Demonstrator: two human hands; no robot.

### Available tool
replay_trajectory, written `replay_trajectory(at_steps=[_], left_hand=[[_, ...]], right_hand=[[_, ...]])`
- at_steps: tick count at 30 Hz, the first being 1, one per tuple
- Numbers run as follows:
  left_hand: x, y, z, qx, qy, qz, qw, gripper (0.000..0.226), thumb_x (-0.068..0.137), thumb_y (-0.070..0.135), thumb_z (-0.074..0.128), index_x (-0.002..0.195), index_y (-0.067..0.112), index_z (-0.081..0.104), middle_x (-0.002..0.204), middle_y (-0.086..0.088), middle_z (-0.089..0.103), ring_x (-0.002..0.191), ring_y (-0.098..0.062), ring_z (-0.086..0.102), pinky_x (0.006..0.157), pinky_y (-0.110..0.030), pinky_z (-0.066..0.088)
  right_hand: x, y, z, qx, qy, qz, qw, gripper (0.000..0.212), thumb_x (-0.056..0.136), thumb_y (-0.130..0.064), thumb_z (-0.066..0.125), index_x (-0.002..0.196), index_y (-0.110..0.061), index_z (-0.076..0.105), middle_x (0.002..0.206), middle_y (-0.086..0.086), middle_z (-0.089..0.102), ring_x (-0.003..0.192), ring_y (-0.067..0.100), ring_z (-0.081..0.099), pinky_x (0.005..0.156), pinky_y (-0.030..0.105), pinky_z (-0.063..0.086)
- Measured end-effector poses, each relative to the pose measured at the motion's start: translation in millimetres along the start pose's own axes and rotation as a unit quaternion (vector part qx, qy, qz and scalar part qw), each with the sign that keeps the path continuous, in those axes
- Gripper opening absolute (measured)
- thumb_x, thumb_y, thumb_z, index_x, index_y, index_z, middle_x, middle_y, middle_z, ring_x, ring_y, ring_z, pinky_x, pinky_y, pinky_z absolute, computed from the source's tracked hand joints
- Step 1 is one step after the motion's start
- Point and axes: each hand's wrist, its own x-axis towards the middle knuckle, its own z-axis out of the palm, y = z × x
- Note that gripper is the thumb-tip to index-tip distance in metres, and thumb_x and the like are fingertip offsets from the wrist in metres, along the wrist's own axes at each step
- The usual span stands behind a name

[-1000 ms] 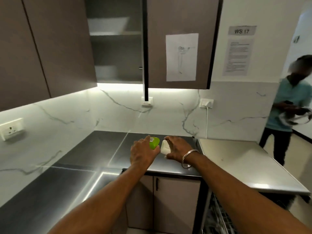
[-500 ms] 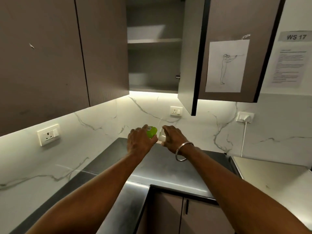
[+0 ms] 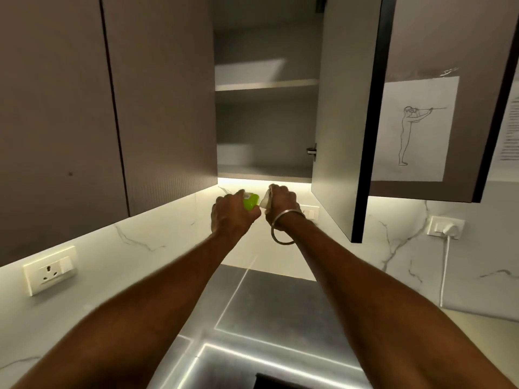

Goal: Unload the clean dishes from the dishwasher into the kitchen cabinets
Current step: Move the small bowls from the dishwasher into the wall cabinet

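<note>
Gripping green cup in left hand, fingers curled round it, just below open cabinet. Clutching small white item in right hand, touching distance from cup, likewise just below cabinet. Wearing metal bangle on right wrist. Reaching over dark surface under cabinet.

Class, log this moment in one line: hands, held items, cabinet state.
left hand: grips small lime-green plastic cup | right hand: grips small white item | grey wall cabinet: door open | both items: below lower shelf
</note>
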Motion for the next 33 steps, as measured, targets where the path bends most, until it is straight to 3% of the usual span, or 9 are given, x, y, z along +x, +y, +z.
replay_trajectory(at_steps=[5,10,16,20,25,30,33], left_hand=[[58.8,-1.1,34.6,0.003,0.006,0.020,1.000,0.051,0.079,0.054,0.067,0.118,0.021,0.068,0.102,-0.006,0.074,0.098,-0.031,0.064,0.076,-0.034,0.046],[114.7,-1.2,71.3,-0.009,0.000,0.026,1.000,0.051,0.079,0.051,0.066,0.120,0.022,0.067,0.105,-0.007,0.074,0.101,-0.033,0.064,0.077,-0.036,0.048],[178.5,-2.5,118.4,-0.016,-0.016,0.046,0.999,0.046,0.080,0.049,0.065,0.118,0.022,0.067,0.105,-0.008,0.072,0.101,-0.033,0.062,0.071,-0.031,0.040],[215.8,0.4,149.9,-0.031,-0.024,0.062,0.997,0.046,0.083,0.052,0.065,0.118,0.022,0.067,0.107,-0.009,0.071,0.102,-0.033,0.062,0.076,-0.034,0.046],[250.1,3.0,188.1,-0.042,-0.027,0.090,0.995,0.046,0.088,0.058,0.062,0.113,0.020,0.069,0.105,-0.010,0.072,0.098,-0.032,0.064,0.070,-0.031,0.041],[272.3,8.8,213.5,-0.023,-0.052,0.104,0.993,0.044,0.088,0.058,0.059,0.103,0.019,0.074,0.098,-0.011,0.072,0.091,-0.032,0.064,0.070,-0.031,0.047],[280.8,14.8,220.0,-0.021,-0.090,0.089,0.992,0.042,0.088,0.055,0.053,0.092,0.019,0.073,0.093,-0.008,0.071,0.085,-0.028,0.060,0.070,-0.033,0.048]], right_hand=[[57.2,9.7,12.0,0.019,0.014,0.038,0.999,0.066,0.080,-0.012,0.072,0.139,-0.016,0.041,0.135,0.012,0.046,0.126,0.034,0.045,0.097,0.045,0.048],[112.9,20.1,22.7,0.016,0.035,0.052,0.998,0.053,0.078,-0.008,0.071,0.126,-0.017,0.052,0.127,0.012,0.051,0.121,0.032,0.051,0.091,0.042,0.054],[175.7,42.6,34.9,-0.016,0.024,0.054,0.998,0.049,0.079,-0.008,0.066,0.125,-0.016,0.051,0.125,0.015,0.048,0.119,0.036,0.049,0.094,0.040,0.051],[212.0,60.4,40.9,-0.056,-0.019,0.071,0.996,0.063,0.082,-0.008,0.065,0.140,-0.019,0.042,0.133,0.016,0.042,0.126,0.037,0.046,0.098,0.043,0.049],[245.1,83.7,46.4,-0.089,-0.074,0.098,0.988,0.068,0.086,-0.007,0.066,0.147,-0.018,0.039,0.140,0.016,0.044,0.127,0.038,0.049,0.101,0.046,0.050],[269.1,98.8,38.3,-0.104,-0.137,0.096,0.980,0.056,0.090,-0.005,0.064,0.144,-0.008,0.049,0.142,0.015,0.053,0.127,0.035,0.053,0.105,0.043,0.047],[279.8,101.6,32.6,-0.107,-0.172,0.102,0.974,0.055,0.090,-0.011,0.070,0.142,-0.010,0.052,0.138,0.012,0.057,0.122,0.033,0.056,0.106,0.046,0.047]])
